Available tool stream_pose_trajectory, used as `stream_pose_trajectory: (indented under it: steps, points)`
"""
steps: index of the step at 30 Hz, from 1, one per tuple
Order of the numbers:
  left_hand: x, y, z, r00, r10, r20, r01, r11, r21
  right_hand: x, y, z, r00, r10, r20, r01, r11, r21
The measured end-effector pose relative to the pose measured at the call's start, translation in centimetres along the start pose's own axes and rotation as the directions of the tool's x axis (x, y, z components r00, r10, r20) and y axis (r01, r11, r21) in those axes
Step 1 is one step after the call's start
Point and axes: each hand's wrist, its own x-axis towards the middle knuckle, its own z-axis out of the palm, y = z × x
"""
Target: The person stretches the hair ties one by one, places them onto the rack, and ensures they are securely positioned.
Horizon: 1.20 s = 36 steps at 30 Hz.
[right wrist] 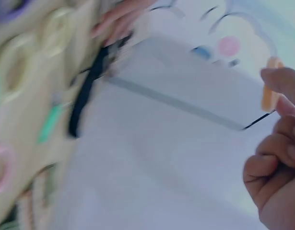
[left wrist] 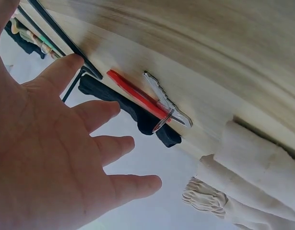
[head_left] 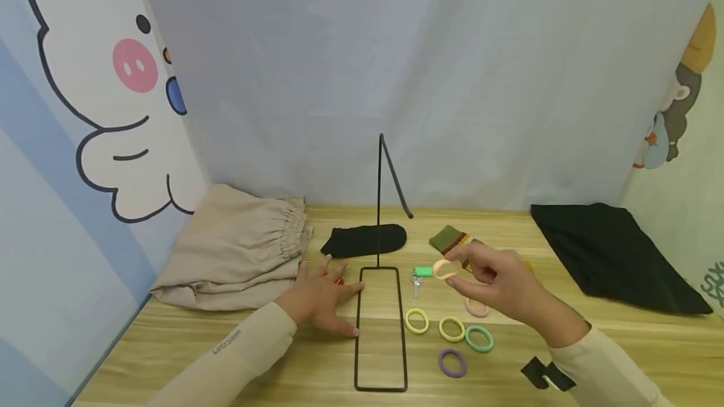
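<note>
In the head view, the right hand (head_left: 503, 278) pinched a smooth peach ring (head_left: 436, 269) between thumb and fingertip, holding it up above the wood-grained table (head_left: 130, 357). The left hand (head_left: 322, 297) had its fingers spread and grasped nothing, beside a thin black wire stand (head_left: 379, 206); whether it touched the rectangular base I could not tell. Right of the base lay two yellow rings (head_left: 407, 321), a green ring (head_left: 481, 350), a purple ring (head_left: 441, 363), a partly hidden pink ring (head_left: 477, 315) and a green tag (head_left: 423, 272) with a metal key. Behind were a flat black sock (head_left: 364, 240) and striped knit fabric (head_left: 449, 239); soft beige cloth (head_left: 243, 250) with gathered elastic lay left, black cloth (head_left: 605, 256) right.

In the left wrist view, beyond the splayed fingers, a slim red tag (left wrist: 137, 96) and a notched silver key (left wrist: 161, 98) shared a split ring.

In the right wrist view, much blurred, the peach ring stood edge-on in the pinch, the other fingers curled.
</note>
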Motion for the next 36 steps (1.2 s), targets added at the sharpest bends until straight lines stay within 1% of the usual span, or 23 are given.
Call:
stream_pose_trajectory:
  steps: [1, 2, 3, 5, 6, 7, 8, 9, 10, 12, 14, 16, 19, 23, 28, 29, 31, 33, 34, 36]
  points:
    - [0.0, 0.0, 0.0, 1.000, -0.001, 0.001, 0.001, 1.000, 0.002, 0.8, -0.9, -0.1, 0.995, -0.079, -0.064, 0.080, 0.997, 0.012]
    - [0.0, 0.0, 0.0, 1.000, -0.002, 0.001, 0.002, 1.000, 0.003, 1.6, -1.9, -0.1, 0.982, -0.145, -0.122, 0.149, 0.988, 0.027]
    - [0.0, 0.0, -0.1, 1.000, -0.003, 0.001, 0.003, 1.000, 0.005, 2.4, -2.8, -0.2, 0.962, -0.209, -0.176, 0.220, 0.975, 0.043]
    - [0.0, -0.1, -0.1, 1.000, -0.005, 0.000, 0.005, 1.000, 0.009, 4.1, -4.4, -0.3, 0.912, -0.308, -0.270, 0.332, 0.942, 0.047]
    - [0.1, -0.1, -0.1, 1.000, -0.008, 0.001, 0.008, 1.000, 0.012, 4.9, -5.1, -0.3, 0.890, -0.343, -0.300, 0.372, 0.927, 0.041]
    - [0.1, -0.1, -0.2, 1.000, -0.009, 0.001, 0.009, 1.000, 0.016, 5.7, -5.7, -0.4, 0.875, -0.366, -0.317, 0.394, 0.919, 0.027]
    - [0.1, -0.1, -0.2, 1.000, -0.009, 0.002, 0.009, 1.000, 0.018, 6.4, -6.1, -0.5, 0.864, -0.382, -0.328, 0.407, 0.914, 0.008]
    - [0.1, 0.0, -0.3, 1.000, -0.008, 0.001, 0.008, 1.000, 0.016, 7.1, -6.4, -0.5, 0.858, -0.390, -0.333, 0.406, 0.914, -0.023]
    - [0.1, 0.0, -0.3, 1.000, -0.007, 0.001, 0.007, 1.000, 0.014, 7.7, -6.6, -0.5, 0.861, -0.386, -0.331, 0.389, 0.919, -0.059]
    - [0.0, 0.2, -0.5, 1.000, -0.004, 0.004, 0.004, 1.000, 0.009, 8.7, -6.5, -0.6, 0.878, -0.363, -0.311, 0.338, 0.932, -0.133]
    - [0.0, 0.3, -0.6, 1.000, -0.002, 0.008, 0.002, 1.000, 0.000, 9.4, -5.9, -0.5, 0.905, -0.311, -0.290, 0.267, 0.947, -0.181]
    - [0.0, 0.4, -0.7, 1.000, -0.006, 0.015, 0.006, 1.000, 0.000, 9.9, -5.0, -0.4, 0.929, -0.252, -0.270, 0.202, 0.959, -0.200]
    - [0.1, 0.6, -0.6, 1.000, -0.013, 0.023, 0.013, 1.000, -0.001, 10.0, -3.5, -0.2, 0.948, -0.171, -0.270, 0.121, 0.974, -0.192]
    - [0.1, 0.6, -0.5, 0.999, -0.018, 0.031, 0.018, 1.000, -0.001, 9.2, -2.0, 0.1, 0.953, -0.099, -0.287, 0.046, 0.981, -0.187]
    - [0.0, 0.6, -0.5, 0.999, -0.025, 0.039, 0.025, 1.000, 0.005, 7.3, -0.3, 0.3, 0.962, -0.024, -0.272, -0.029, 0.981, -0.190]
    - [0.0, 0.6, -0.5, 0.999, -0.024, 0.039, 0.024, 1.000, 0.004, 6.8, 0.0, 0.4, 0.964, 0.001, -0.265, -0.053, 0.981, -0.187]
    - [-0.1, 0.6, -0.7, 0.999, -0.027, 0.043, 0.027, 1.000, -0.002, 5.8, 0.8, 0.5, 0.967, 0.076, -0.245, -0.122, 0.976, -0.179]
    - [-0.2, 0.7, -0.7, 0.999, -0.028, 0.046, 0.029, 1.000, -0.001, 4.5, 1.5, 0.5, 0.962, 0.172, -0.214, -0.212, 0.961, -0.178]
    - [-0.2, 0.7, -0.8, 0.999, -0.029, 0.046, 0.029, 1.000, -0.001, 3.9, 1.8, 0.6, 0.955, 0.228, -0.192, -0.262, 0.949, -0.177]
    - [-0.3, 0.7, -0.8, 0.998, -0.032, 0.047, 0.032, 0.999, 0.005, 2.6, 2.4, 0.6, 0.929, 0.343, -0.142, -0.364, 0.915, -0.174]
